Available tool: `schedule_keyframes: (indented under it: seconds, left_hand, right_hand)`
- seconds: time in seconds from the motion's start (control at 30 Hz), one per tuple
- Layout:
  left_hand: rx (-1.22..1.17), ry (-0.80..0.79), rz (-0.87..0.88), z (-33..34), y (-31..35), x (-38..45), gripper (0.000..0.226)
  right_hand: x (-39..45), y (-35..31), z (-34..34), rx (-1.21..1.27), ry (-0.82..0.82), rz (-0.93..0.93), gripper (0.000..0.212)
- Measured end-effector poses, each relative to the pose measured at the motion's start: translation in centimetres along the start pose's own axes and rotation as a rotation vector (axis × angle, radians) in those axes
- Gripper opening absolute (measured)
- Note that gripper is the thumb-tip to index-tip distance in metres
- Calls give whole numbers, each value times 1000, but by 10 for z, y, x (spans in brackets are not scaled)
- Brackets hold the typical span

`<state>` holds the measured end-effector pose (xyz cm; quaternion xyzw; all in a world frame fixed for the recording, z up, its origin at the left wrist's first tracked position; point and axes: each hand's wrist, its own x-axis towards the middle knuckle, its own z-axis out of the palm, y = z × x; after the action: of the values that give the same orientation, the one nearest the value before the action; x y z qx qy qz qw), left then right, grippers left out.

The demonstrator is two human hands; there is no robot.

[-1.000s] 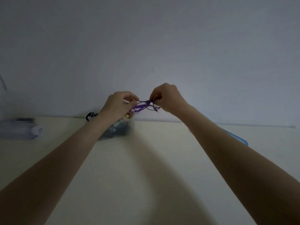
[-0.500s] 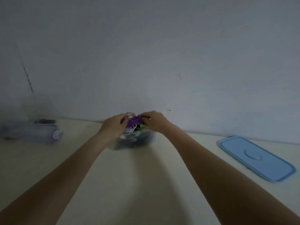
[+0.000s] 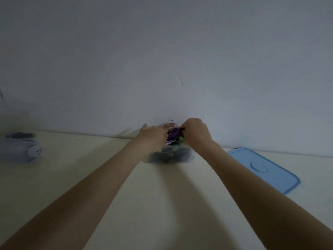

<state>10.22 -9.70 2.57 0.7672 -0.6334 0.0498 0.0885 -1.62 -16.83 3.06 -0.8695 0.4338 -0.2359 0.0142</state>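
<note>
A clear plastic container (image 3: pixel 187 156) stands on the cream table near the wall, packed with dark, green and purple bits. A purple bundle of cord (image 3: pixel 172 134) lies on top of its contents. My left hand (image 3: pixel 153 135) is over the container's left side with its fingers on the bundle. My right hand (image 3: pixel 195 131) is over the right side, fingers curled down onto the same bundle. The fingertips of both hands are hidden among the contents.
A light blue lid (image 3: pixel 264 168) lies flat on the table to the right of the container. At the far left lies a grey-lilac roll-shaped object (image 3: pixel 19 148). A plain wall rises just behind the container.
Both hands came down from mid-air, where they held the purple cord stretched between them, onto the container. The cord bundle now lies on its contents. The view tilted down, showing the blue lid.
</note>
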Motion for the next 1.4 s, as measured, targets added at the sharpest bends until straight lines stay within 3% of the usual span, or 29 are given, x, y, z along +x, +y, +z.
schedule_keyframes:
  seconds: [0.13, 0.33, 0.53, 0.77, 0.97, 1.1, 1.23, 1.4]
  left_hand:
    - [-86, -25, -14, -7, -6, 6, 41]
    - [-105, -80, -44, -5, -9, 17, 39]
    - [32, -57, -95, 4, 7, 22, 43]
    - [48, -188, -142, 0, 1, 41, 35]
    - [11, -61, -180, 5, 9, 34, 36]
    - [-267, 43, -139, -4, -4, 21, 42]
    - [-381, 139, -141, -17, -4, 9, 39]
    - [-439, 401, -19, -23, 33, -5, 31]
  right_hand:
    - [13, 3, -11, 189, -52, -26, 31]
    - [17, 12, -7, 57, -236, -112, 32]
    - [19, 15, 11, 13, -242, -36, 25]
    - [32, 15, 17, -53, -254, -3, 25]
    - [29, 17, 24, -96, -193, -30, 31]
    - [22, 21, 14, 87, -148, -8, 32]
    - [8, 29, -14, 222, 18, -57, 32]
    - [-21, 62, -39, 84, -7, 145, 22]
